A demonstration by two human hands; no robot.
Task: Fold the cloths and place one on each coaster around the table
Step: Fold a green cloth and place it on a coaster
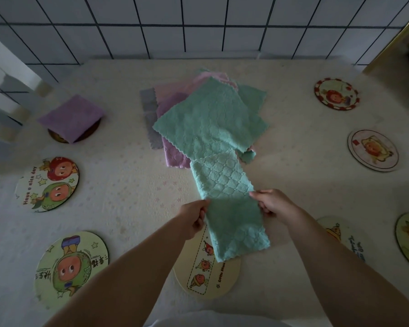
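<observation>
Pinching a folded green cloth (pixel 232 208) by its side edges, my left hand (pixel 194 218) and right hand (pixel 272 204) hold it above the coaster (pixel 206 277) at the table's (pixel 128 192) near edge.

"Have a nice day" curves along the left coaster (pixel 48 184); the near coaster's (pixel 207 274) small lettering is too blurred to read

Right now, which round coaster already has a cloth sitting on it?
The far-left coaster, under the folded purple cloth. Every other coaster in view shows its cartoon picture uncovered, except the near one partly hidden behind the green cloth still held up.
</observation>
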